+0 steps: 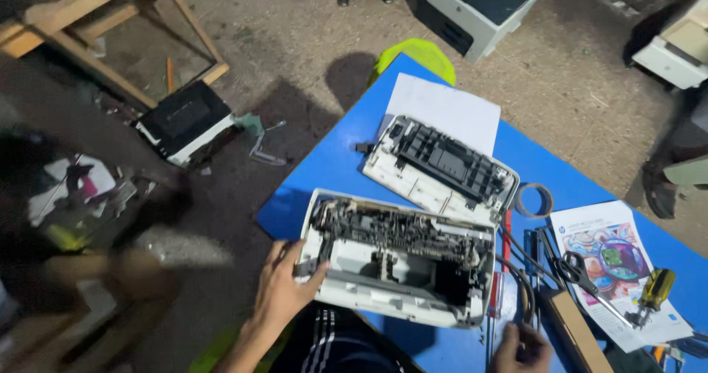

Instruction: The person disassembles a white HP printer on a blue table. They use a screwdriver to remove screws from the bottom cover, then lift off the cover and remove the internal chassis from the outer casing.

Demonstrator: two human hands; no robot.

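Left hand point(284, 288) fingers curled on opened printer point(402, 262) edge; right hand point(520, 343) gripped black cable point(525, 299); colourful rectangular leaflet point(616, 266) lay beyond right fingers on blue bench point(332, 166).

A blue table point(324, 174) runs from upper centre to the lower right of the frame. On it lie an opened printer point(402, 258) at lower centre, a cover panel point(442, 168) above it on white paper point(450, 107), a tape ring point(533, 200), scissors point(575, 270), a screwdriver point(653, 290) and a leaflet point(616, 266) at right.
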